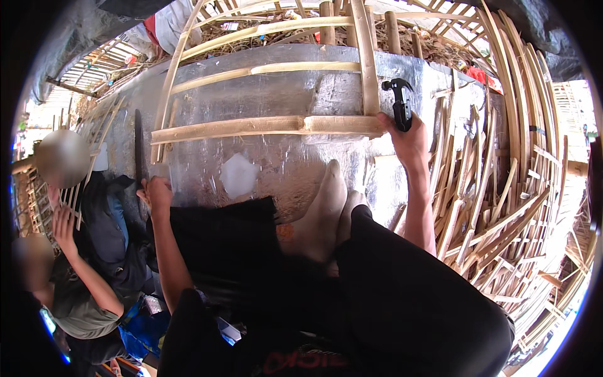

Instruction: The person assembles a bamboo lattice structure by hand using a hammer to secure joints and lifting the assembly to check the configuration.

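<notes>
My right hand [408, 141] is closed around a short black claw hammer [402, 103], its head pointing away from me. The thumb side of that hand is at the near right corner of a bamboo frame [239, 129], built of split slats and lying in front of me. My left hand [157, 191] is below the frame's near left corner, fingers curled together. Whatever it may hold is hidden. Just beside its fingers runs a long, dark, narrow strip [139, 141], perhaps a blade; I cannot tell whether the hand touches it.
Many split bamboo strips [465, 188] are piled at my right, and long slats [518, 94] stand behind them. My bare feet [323, 210] rest on the silvery ground sheet [282, 88]. Two people sit close on my left, one raising a hand [64, 229]. Wooden posts [327, 25] edge the far side.
</notes>
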### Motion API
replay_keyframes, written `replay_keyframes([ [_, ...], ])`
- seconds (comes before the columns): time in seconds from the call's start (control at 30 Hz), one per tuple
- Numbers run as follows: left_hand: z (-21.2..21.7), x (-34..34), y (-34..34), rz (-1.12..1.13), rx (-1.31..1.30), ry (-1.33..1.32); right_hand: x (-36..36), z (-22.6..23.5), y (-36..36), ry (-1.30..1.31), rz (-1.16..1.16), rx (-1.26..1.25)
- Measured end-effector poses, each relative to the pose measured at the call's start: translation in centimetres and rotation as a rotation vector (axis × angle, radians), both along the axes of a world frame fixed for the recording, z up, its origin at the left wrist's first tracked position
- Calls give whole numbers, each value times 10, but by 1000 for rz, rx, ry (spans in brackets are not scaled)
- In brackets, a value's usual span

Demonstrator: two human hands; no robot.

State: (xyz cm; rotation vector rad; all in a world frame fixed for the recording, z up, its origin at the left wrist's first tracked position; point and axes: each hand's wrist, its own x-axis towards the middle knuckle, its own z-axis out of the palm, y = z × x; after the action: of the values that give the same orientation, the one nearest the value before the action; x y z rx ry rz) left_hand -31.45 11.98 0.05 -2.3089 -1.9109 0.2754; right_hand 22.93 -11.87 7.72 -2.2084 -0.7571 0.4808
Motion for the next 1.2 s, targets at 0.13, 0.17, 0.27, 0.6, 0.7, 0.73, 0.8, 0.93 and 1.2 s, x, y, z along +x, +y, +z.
replay_keyframes([
  [0.13, 4, -3, 1, 52, -20, 57, -4, 7, 5, 7, 8, -46],
  [0.17, 4, -2, 1, 44, -4, 82, -3, 6, 4, 15, -7, -62],
  [0.27, 3, -6, -2, -26, 95, 13, 2, -1, 2, -13, 2, 36],
  [0.6, 66, 34, -41, 70, 127, -614, -1, -9, 4, 7, 4, -83],
  [0.7, 57, 53, -32, 62, 30, -870, 14, -8, -9, -26, -14, -109],
  [0.73, 56, 46, -34, 111, 14, -954, 12, -17, -9, -48, -26, -45],
  [0.8, 51, 35, -40, 210, -52, -1157, 10, -14, -6, -30, 9, -37],
  [0.93, 63, 31, -51, 318, -215, -1462, 7, -11, 1, -26, 23, -149],
  [1.2, 46, 78, -57, 171, -491, -1395, 9, -7, 1, -35, -13, -131],
])
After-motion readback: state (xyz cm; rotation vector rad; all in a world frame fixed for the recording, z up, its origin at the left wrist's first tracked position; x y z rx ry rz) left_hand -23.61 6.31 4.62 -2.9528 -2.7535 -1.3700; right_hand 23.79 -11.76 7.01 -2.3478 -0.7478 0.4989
